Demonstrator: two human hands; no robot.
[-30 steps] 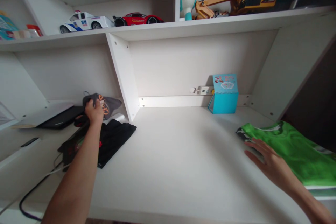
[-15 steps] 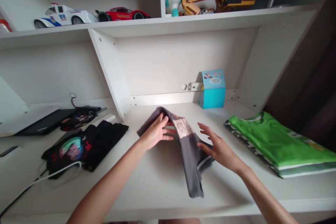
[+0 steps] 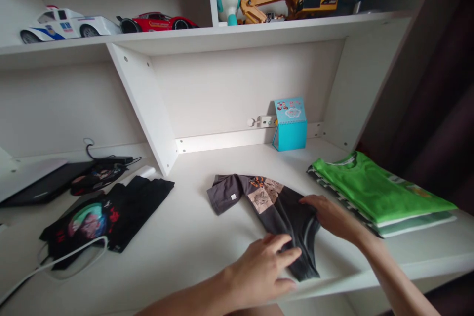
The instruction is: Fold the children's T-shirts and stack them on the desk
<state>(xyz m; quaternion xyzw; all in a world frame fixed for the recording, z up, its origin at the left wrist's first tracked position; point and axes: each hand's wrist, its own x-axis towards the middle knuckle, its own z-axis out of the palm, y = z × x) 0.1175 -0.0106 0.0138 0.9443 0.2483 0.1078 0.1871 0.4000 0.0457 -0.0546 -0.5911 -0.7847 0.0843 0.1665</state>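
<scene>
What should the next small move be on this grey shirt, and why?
Probably fold the loose sleeve in across the dark grey shirt: it sticks out leftward, while the left hand and the right hand rest on the shirt's body.

The left grip [image 3: 259, 271] lay low in the view, palm down, its fingers [image 3: 281, 252] spread and pointing right, with the left forearm [image 3: 185, 303] entering from the bottom edge. The right grip [image 3: 333, 217] sat higher, open and pointing left, its wrist bent, the right forearm [image 3: 400, 281] slanting from the lower right. The grips stood apart.
</scene>
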